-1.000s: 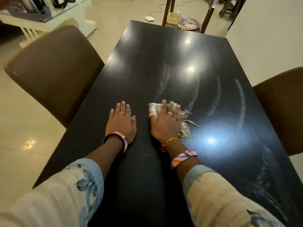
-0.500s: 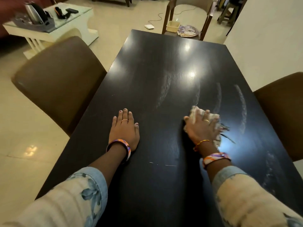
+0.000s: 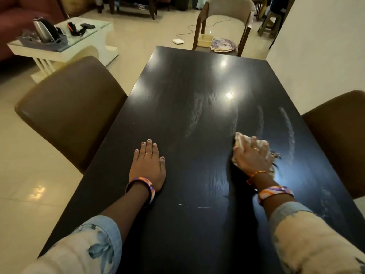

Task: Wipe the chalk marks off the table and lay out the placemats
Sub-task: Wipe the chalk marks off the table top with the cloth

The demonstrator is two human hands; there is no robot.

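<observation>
The wiping step is in hand and is judged incomplete. The right hand (image 3: 251, 155) lies palm-down on a pale cloth (image 3: 242, 139), fingers spread and fairly straight, pressing the cloth flat against the dark table (image 3: 177, 80); whether any finger curls round the cloth edge cannot be told, as the hand is blurred. The left hand (image 3: 148, 165) rests flat on the table well to the left of the right hand, fingers straight and close together, holding nothing, and appears to serve as a brace. Chalk marks persist: one long curved streak (image 3: 288, 133) lies just beyond and to the right of the right hand, a fainter streak (image 3: 260, 121) sits directly ahead of its fingertips, another smear (image 3: 195, 117) lies ahead and to the left, between the two hands, and a patchy smudge (image 3: 325, 202) lies to the right of the right wrist near the table edge. Two short pale flecks (image 3: 194, 206) sit nearer the person, between the forearms. What appear to be the placemats (image 3: 223, 45) lie stacked on a chair (image 3: 227, 10) past the far end of the table, well beyond either hand; none is laid. The next move calls for carrying the cloth forward and rightward under firm pressure across the remaining streaks, then back over the smudge by the wrist, before any placemat is fetched
</observation>
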